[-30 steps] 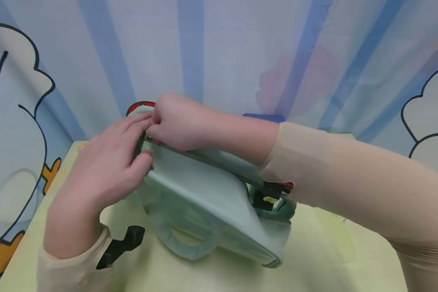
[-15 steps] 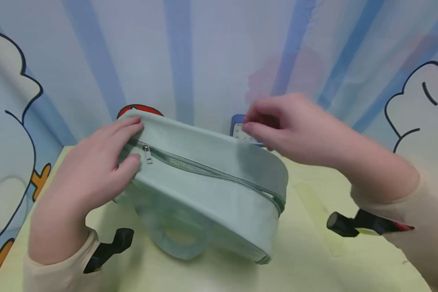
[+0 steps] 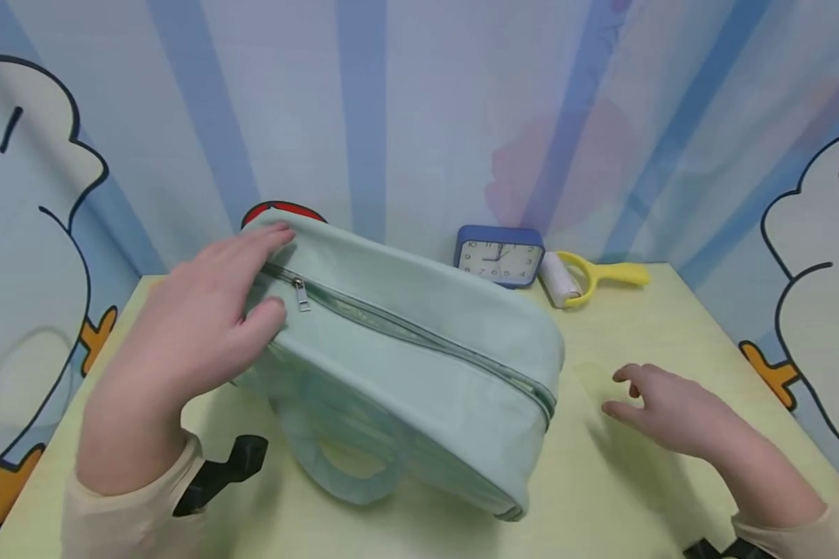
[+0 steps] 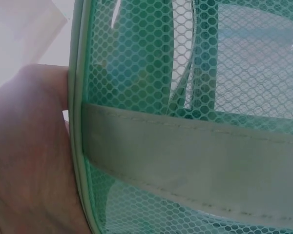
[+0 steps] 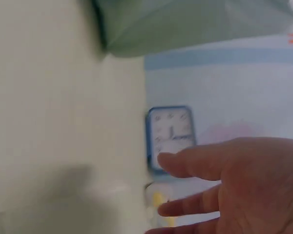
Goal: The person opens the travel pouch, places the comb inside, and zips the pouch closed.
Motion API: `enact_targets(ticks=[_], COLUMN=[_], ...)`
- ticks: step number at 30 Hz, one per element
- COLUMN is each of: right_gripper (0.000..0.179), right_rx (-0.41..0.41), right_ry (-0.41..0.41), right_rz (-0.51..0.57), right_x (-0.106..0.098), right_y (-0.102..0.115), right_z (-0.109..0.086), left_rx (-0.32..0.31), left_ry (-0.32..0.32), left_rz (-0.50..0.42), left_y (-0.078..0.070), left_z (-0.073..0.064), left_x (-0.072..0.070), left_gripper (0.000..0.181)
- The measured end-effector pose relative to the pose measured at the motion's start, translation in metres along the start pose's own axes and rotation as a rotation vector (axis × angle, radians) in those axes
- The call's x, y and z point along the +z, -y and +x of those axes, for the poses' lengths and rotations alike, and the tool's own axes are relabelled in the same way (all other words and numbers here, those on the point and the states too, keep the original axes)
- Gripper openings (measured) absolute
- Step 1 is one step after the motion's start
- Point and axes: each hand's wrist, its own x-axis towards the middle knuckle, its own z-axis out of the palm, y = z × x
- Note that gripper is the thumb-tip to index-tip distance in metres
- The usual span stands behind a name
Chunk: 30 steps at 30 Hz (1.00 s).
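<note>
A pale green zip bag (image 3: 419, 326) stands on the table, with its zip running along the top. The metal zip pull (image 3: 302, 295) sits near the left end, and a slim gap shows along the zip to its right. My left hand (image 3: 206, 318) holds the bag's left end, fingers across the top corner and thumb at the near side. In the left wrist view, green mesh (image 4: 132, 58) and a wide strap (image 4: 185, 161) cover the bag's side. To the right of the bag, my right hand (image 3: 671, 411) hovers over the table, fingers loosely bent and holding nothing.
A blue clock (image 3: 499, 256) stands at the back of the table (image 3: 671, 326). Beside it lies a lint roller (image 3: 618, 273) with a yellow handle and white roll. The bag's round handle (image 3: 353, 481) hangs toward the near side. A striped curtain (image 3: 433, 116) rises behind.
My right hand has left the zip pull at the bag's left end and swung right and down. The clock and lint roller have come into view. My left hand keeps its place.
</note>
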Motion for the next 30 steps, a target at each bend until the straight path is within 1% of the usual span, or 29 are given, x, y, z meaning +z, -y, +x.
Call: enact_targets(ticks=[2,5,8,11,14,19,23,26,28,30], right_gripper=[0.078,0.090,0.100,0.103,0.101,0.095,0.097,0.096,0.092,0.083], right_rx=[0.055,0.097,0.108,0.112,0.121,0.142,0.152,0.155,0.152,0.144], right_ry=[0.014,0.006,-0.009,-0.043,-0.062,-0.024,-0.019,-0.030,-0.050,-0.075], right_rz=[0.001,0.023,0.027,0.003,-0.023,-0.020,0.011,0.046,0.081,0.113], right_x=[0.012,0.024,0.034,0.041,0.045,0.044,0.044,0.045,0.046,0.046], right_y=[-0.016,-0.029,-0.035,-0.035,-0.034,-0.031,-0.030,-0.029,-0.029,-0.029], right_z=[0.001,0.002,0.003,0.004,0.004,0.007,0.010,0.011,0.010,0.010], left_rx=[0.010,0.011,0.006,0.015,0.031,0.046,0.046,0.048,0.052,0.056], left_ry=[-0.008,0.004,0.018,0.015,0.009,0.002,0.001,0.001,0.000,-0.002], left_rz=[-0.002,-0.001,-0.001,-0.007,-0.008,0.004,0.006,0.004,0.004,0.005], left_y=[-0.001,0.000,0.000,0.001,0.002,0.003,0.003,0.003,0.003,0.003], left_z=[0.000,0.000,0.000,0.000,0.001,0.000,0.000,0.000,0.000,0.001], left_x=[0.001,0.001,0.000,0.000,0.000,-0.001,0.000,0.000,0.000,0.000], left_gripper=[0.066,0.066,0.066,0.066,0.066,0.065,0.065,0.065,0.065,0.065])
